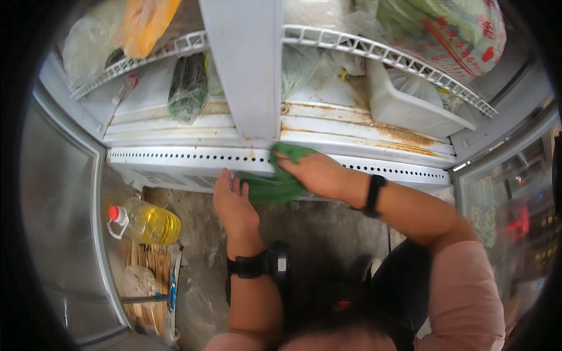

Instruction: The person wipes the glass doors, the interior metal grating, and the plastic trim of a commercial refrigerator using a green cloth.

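Observation:
My right hand (314, 173) presses a green cloth (281, 182) against the white perforated front strip (189, 155) of an upright glass-door fridge, just below its centre post (246, 70). The cloth is bunched under the fingers and hangs over the strip's lower edge. Close by on the left, my left hand (235, 197) is raised with its fingers apart, near the loose end of the cloth; whether it touches the cloth cannot be told. Brown stains mark the fridge sill (399, 138) above the strip, mostly at the right.
Both glass doors, left (61, 210) and right (505, 206), stand open. Bagged vegetables (189, 87) and a white plastic bin (412, 105) lie below the wire shelves (351, 41). On the floor at left are an oil bottle (151, 221) and bundled wooden sticks (153, 267).

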Demonstrator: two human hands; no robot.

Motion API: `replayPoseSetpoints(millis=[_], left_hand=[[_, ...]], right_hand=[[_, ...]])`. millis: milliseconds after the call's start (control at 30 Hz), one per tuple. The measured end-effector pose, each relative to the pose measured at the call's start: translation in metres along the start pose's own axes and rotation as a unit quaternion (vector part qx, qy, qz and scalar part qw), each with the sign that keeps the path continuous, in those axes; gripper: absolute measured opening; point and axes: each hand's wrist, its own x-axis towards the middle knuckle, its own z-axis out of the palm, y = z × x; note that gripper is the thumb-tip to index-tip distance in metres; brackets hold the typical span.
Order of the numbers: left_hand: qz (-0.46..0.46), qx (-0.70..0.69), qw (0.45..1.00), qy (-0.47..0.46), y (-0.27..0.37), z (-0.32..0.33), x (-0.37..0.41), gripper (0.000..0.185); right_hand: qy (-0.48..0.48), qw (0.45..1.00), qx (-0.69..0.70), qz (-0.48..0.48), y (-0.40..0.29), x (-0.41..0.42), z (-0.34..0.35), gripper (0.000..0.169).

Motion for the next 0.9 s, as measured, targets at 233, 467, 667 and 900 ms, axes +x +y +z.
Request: replayPoseSetpoints(millis=[233,467,667,900], left_hand=[[0.102,0.152,0.982,-0.055,-0.032,0.025,-0.018,0.047],[0.17,0.269,0.939,-0.129,-0.058,0.038,-0.036,0.035],[0.179,0.336,0.915,-0.135,-0.054,0.025,-0.026,0.032],[0.195,0.341,0.905,-0.163,-0.06,0.022,-0.016,0.032]], right_hand=[[0.481,0.834,0.214,0.167,0.054,-0.063,-0.08,0.031],[0.198,0.978,-0.01,0.056,0.059,-0.014,-0.031,0.048],[0.202,0.976,0.023,0.073,0.09,-0.079,-0.033,0.04],[0.286,0.946,-0.056,0.139,0.102,-0.168,-0.037,0.04]])
